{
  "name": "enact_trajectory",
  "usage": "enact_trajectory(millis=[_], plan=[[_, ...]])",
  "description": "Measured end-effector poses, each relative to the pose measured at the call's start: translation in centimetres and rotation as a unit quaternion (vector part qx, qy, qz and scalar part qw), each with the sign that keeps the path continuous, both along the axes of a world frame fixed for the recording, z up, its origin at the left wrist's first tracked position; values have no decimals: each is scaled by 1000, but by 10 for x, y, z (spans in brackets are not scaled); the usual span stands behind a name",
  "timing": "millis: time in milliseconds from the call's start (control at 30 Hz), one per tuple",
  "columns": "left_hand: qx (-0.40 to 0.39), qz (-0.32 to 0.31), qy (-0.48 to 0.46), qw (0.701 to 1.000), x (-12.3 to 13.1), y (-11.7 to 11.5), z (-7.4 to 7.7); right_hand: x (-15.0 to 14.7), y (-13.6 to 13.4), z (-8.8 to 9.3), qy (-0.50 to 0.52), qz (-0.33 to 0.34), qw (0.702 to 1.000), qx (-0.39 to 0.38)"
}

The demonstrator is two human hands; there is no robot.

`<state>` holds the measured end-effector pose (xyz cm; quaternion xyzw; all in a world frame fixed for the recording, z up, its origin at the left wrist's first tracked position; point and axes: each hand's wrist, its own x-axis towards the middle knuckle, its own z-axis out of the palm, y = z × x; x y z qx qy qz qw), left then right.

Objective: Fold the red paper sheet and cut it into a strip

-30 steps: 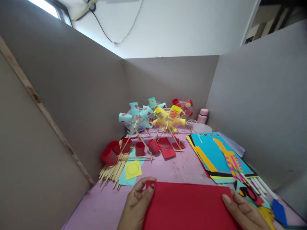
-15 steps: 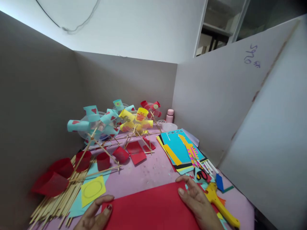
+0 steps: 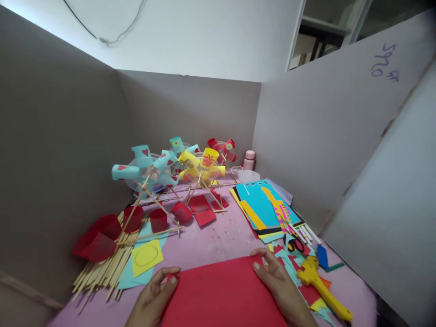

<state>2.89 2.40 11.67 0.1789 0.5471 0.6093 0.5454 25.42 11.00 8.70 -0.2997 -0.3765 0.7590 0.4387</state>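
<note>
A sheet of red paper [image 3: 225, 290] spans the bottom middle of the view, its lower part cut off by the frame. My left hand [image 3: 158, 293] pinches its left edge near the upper corner. At the upper right corner my right hand [image 3: 279, 281] grips the sheet between thumb and fingers. Beyond the sheet lie a red paper rectangle [image 3: 202, 210] and several rolled red paper cups, one of them a small cup [image 3: 158, 220]. A yellow square with a drawn circle [image 3: 147, 257] rests to the left of my left hand.
Stick-framed paper wheels, a light blue one [image 3: 143, 156] and a yellow one [image 3: 200, 164], stand at the back. Wooden sticks [image 3: 98, 277] lie left. Coloured sheets [image 3: 259, 200], scissors [image 3: 294, 244], paper scraps and a yellow glue gun [image 3: 322, 286] lie right. Grey partitions [image 3: 190, 104] surround the table.
The camera view has shifted, so the table's contents appear farther right and slightly higher. Both hands still hold the red sheet, and the left hand shows nearer the right hand.
</note>
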Motion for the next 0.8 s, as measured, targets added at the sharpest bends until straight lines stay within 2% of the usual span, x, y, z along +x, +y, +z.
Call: enact_trajectory(millis=[133, 267, 567, 800], plan=[[5, -12, -27, 1000, -2, 5, -16, -2, 2, -15, -24, -6, 1000, -17], [-1, 4, -31, 1000, -1, 6, -23, -3, 2, -20, -19, -4, 1000, -20], [18, -17, -4, 1000, -6, 4, -26, 0, 0, -22, -20, 21, 999, -21], [20, -28, -21, 999, -5, 1, -19, 1, -4, -16, -40, 3, 998, -41]])
